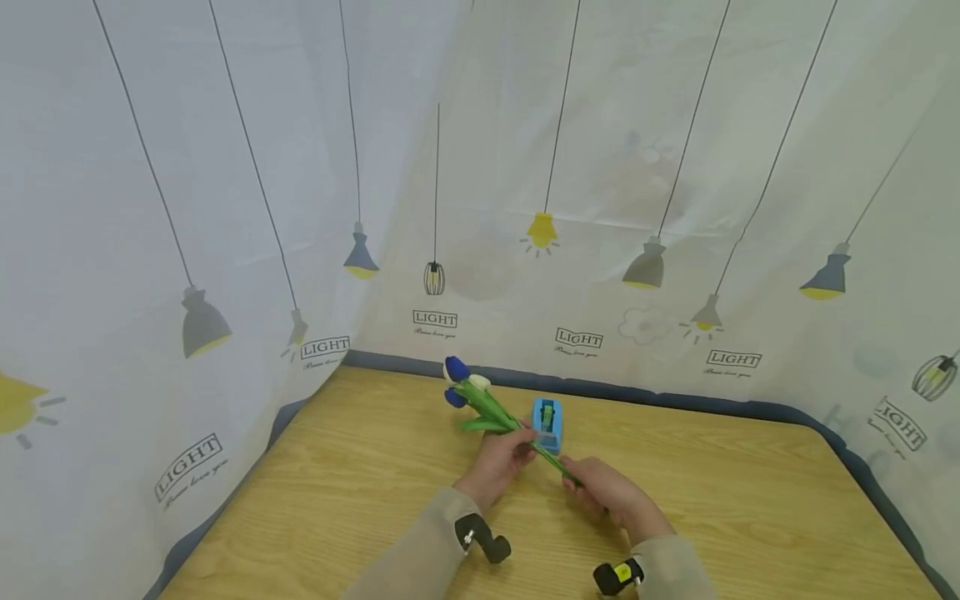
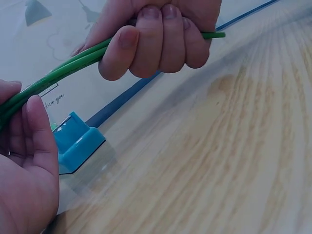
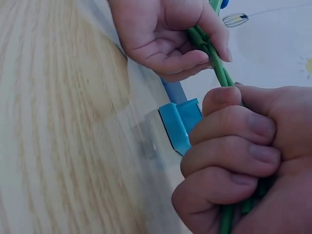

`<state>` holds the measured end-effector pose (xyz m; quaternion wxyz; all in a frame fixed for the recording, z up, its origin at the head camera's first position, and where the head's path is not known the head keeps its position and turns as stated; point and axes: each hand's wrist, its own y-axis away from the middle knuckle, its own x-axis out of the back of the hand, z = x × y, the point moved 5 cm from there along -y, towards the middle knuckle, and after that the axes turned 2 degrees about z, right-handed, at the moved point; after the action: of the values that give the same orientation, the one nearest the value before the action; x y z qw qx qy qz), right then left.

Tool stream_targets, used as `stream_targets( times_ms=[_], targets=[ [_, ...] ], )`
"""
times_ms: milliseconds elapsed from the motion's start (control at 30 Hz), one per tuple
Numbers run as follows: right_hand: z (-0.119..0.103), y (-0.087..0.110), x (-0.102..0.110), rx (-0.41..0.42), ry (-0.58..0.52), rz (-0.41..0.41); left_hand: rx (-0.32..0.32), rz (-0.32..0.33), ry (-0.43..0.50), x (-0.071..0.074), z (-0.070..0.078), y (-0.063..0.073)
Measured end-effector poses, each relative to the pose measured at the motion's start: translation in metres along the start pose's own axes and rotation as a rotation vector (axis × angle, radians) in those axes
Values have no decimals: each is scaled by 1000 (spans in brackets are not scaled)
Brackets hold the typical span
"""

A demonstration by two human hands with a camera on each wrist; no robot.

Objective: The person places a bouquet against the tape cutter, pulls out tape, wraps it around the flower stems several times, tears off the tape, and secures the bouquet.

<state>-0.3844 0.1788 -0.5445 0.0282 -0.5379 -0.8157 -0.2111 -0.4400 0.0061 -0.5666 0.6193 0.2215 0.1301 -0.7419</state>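
In the head view, a bunch of artificial tulips (image 1: 487, 406) with blue and white heads slants across the table's middle, heads toward the far left. My left hand (image 1: 501, 462) grips the green stems just below the leaves. Lower down, my right hand (image 1: 611, 492) holds the same stems; in the right wrist view its fingers (image 3: 229, 151) curl fully round them. A stem end (image 2: 217, 35) pokes out past the right hand in the left wrist view. Just beyond both hands stands a blue tape dispenser (image 1: 557, 417), which neither hand visibly grips.
The wooden table (image 1: 360, 467) runs back to a pale curtain (image 1: 495, 167) printed with hanging lamps, its dark blue lower edge (image 1: 600, 387) lying along the table's back. Black wrist mounts (image 1: 480, 537) sit on both sleeves.
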Motion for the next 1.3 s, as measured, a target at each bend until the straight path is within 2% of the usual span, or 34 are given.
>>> stream_targets(
  times_ms=[133, 233, 533, 700, 900, 1167, 1300],
  targets=[
    [-10, -1, 2, 118, 224, 141, 2, -8, 44, 1, 0, -1],
    [-16, -1, 3, 163, 354, 230, 5, -9, 58, 1, 0, -1],
    [-22, 0, 5, 256, 601, 379, 38, 29, 75, 2, -1, 3],
    [-23, -2, 7, 307, 657, 437, 53, 40, 115, 2, -1, 3],
    [-25, 0, 8, 338, 728, 500, 58, 22, 142, 2, -1, 0],
    [-32, 7, 5, 388, 826, 507, 70, 56, 149, 2, -3, 1],
    [-36, 11, 3, 370, 851, 492, 69, 77, 136, 3, -3, 0]
  ],
)
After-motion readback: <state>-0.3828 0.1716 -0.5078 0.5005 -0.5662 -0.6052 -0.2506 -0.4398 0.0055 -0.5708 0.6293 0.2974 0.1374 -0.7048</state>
